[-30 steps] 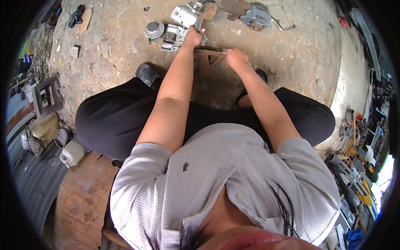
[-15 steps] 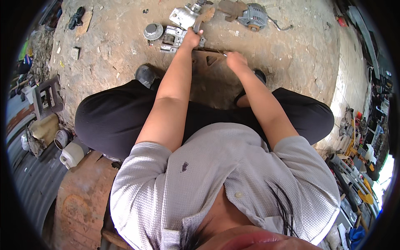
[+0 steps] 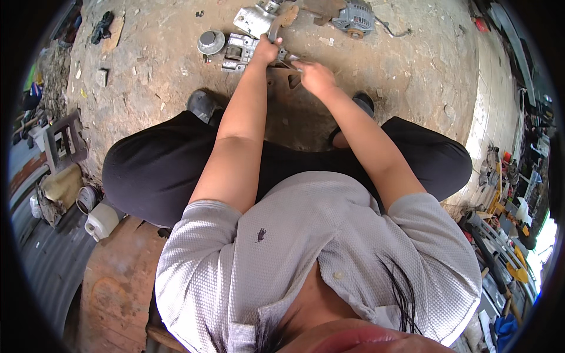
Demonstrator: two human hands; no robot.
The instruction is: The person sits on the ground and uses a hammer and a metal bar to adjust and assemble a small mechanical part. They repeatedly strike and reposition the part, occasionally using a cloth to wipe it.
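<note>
Your left hand closed on a grey metal housing on the dirt floor, your right hand just beside it pinching a thin tool, round metal cap nearby, alternator beyond.

On the floor ahead of my knees, a metal housing lies under my left hand. A round cap sits left of it, an alternator farther right, my right hand just beside.
</note>
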